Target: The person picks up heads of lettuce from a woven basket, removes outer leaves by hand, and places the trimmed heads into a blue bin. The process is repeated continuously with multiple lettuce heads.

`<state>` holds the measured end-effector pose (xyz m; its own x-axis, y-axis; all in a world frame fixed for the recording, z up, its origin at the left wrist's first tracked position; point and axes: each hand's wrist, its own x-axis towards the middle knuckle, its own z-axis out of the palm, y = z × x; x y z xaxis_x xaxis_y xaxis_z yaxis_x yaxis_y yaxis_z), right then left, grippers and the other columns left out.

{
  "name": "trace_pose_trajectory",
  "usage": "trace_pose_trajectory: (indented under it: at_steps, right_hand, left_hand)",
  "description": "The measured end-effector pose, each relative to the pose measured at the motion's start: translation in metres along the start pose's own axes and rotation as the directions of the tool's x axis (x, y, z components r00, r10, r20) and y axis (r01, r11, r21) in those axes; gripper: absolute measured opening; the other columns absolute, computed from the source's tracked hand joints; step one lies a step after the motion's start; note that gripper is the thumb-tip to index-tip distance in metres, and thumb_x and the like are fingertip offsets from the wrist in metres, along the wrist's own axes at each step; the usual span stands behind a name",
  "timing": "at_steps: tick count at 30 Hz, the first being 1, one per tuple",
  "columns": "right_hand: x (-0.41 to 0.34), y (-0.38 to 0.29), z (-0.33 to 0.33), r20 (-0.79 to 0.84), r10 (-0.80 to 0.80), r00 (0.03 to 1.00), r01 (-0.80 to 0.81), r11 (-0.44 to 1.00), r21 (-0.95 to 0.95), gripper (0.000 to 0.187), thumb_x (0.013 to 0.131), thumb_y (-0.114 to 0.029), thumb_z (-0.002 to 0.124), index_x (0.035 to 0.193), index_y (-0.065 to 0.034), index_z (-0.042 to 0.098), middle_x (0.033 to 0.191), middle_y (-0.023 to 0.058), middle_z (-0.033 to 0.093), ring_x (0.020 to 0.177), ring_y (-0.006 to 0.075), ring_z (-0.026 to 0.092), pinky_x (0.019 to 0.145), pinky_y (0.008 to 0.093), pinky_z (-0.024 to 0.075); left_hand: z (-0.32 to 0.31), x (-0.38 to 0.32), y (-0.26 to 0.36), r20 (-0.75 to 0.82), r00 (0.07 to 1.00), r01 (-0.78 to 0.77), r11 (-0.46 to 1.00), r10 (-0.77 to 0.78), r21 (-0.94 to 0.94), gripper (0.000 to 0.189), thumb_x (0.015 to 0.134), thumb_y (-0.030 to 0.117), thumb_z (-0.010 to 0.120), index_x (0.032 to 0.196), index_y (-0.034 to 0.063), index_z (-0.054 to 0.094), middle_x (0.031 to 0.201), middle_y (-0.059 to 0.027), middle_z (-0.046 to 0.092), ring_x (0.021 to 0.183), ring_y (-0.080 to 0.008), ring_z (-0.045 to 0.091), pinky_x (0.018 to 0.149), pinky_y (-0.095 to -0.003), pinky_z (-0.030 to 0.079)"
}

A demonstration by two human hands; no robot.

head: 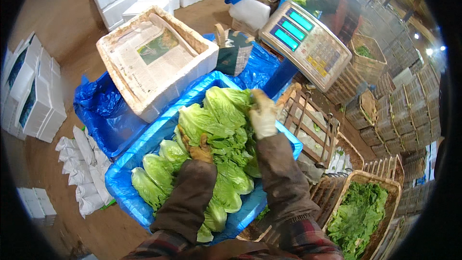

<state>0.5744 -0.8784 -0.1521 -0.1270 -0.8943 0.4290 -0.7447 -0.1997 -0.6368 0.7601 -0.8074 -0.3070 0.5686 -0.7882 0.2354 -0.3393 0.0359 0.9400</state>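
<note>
Leafy lettuce heads (220,113) fill a crate lined with blue plastic (126,177) in front of me. My left hand (200,150), in a yellow-brown stained glove, grips a lettuce head near the middle of the pile, and leaves hide part of its fingers. My right hand (263,115), in a pale glove, closes around the leafy end of the lettuce at the crate's right side. Its fingertips are partly out of sight. Several paler heads (155,169) lie in a row by my left forearm.
A foam box (187,72) lined with newspaper sits beyond the crate. A weighing scale's display (305,45) rises at far right. Blue sheeting (104,112) and white sacks (86,169) lie left. A lettuce basket (357,216) stands right. Another person (339,11) bends at the back.
</note>
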Motion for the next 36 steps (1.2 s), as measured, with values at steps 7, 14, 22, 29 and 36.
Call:
trace_pose_trajectory:
  at_steps: [7,14,22,29,36]
  right_hand:
    - [-0.043,0.020,0.063,0.247,-0.070,0.967,0.122,0.971,-0.205,0.065,0.078,-0.002,0.062,0.142,-0.0150,0.057,0.139,0.0133,0.062,0.132,0.0359,0.053,0.108,0.0464,0.0444]
    - [-0.095,0.005,-0.076,-0.007,-0.283,0.959,0.280,0.948,0.152,0.051,0.086,0.000,0.054,0.136,-0.0069,0.059,0.134,0.0224,0.062,0.126,0.0327,0.059,0.109,0.0424,0.0452]
    - [-0.447,-0.070,-0.300,0.849,0.356,0.391,-0.691,-0.495,0.526,0.065,0.098,-0.019,0.065,0.155,-0.0074,0.036,0.138,0.0127,0.060,0.073,0.0084,0.061,0.058,0.0221,0.0493]
    - [-0.427,0.052,-0.584,-0.357,0.708,0.609,-0.780,0.616,-0.110,0.062,0.088,-0.036,0.072,0.142,-0.0095,0.056,0.145,0.0176,0.056,0.135,0.0303,0.053,0.112,0.0414,0.0432]
    - [-0.542,0.089,-0.531,-0.305,0.753,0.582,-0.813,0.530,-0.243,0.053,0.080,-0.034,0.079,0.130,-0.0211,0.066,0.120,0.0098,0.070,0.114,0.0291,0.065,0.098,0.0476,0.0530]
  left_hand:
    - [0.000,0.009,0.000,0.126,0.991,0.104,0.881,-0.051,-0.461,0.070,0.103,0.031,0.057,0.159,0.0068,0.023,0.148,-0.0162,0.049,0.131,-0.0334,0.050,0.111,-0.0468,0.042]
    - [-0.009,0.088,0.019,0.334,0.942,0.013,0.986,0.043,-0.164,0.080,0.098,0.032,0.066,0.160,0.0100,0.020,0.153,-0.0168,0.041,0.137,-0.0354,0.045,0.112,-0.0517,0.042]
    - [-0.059,-0.009,0.136,0.319,0.942,0.132,0.757,0.106,-0.640,0.091,0.092,0.033,0.075,0.161,0.0138,0.018,0.159,-0.0157,0.032,0.141,-0.0365,0.040,0.112,-0.0551,0.042]
    - [0.035,-0.267,0.246,0.790,0.354,-0.023,0.849,0.501,-0.528,0.043,0.105,0.021,0.056,0.141,-0.0004,0.054,0.136,-0.0148,0.062,0.125,-0.0261,0.059,0.109,-0.0397,0.044]
    - [0.127,-0.530,0.272,0.854,-0.311,0.011,0.900,0.417,-0.436,0.060,0.103,0.044,0.056,0.148,0.0055,0.048,0.145,-0.0177,0.056,0.138,-0.0313,0.049,0.115,-0.0418,0.039]
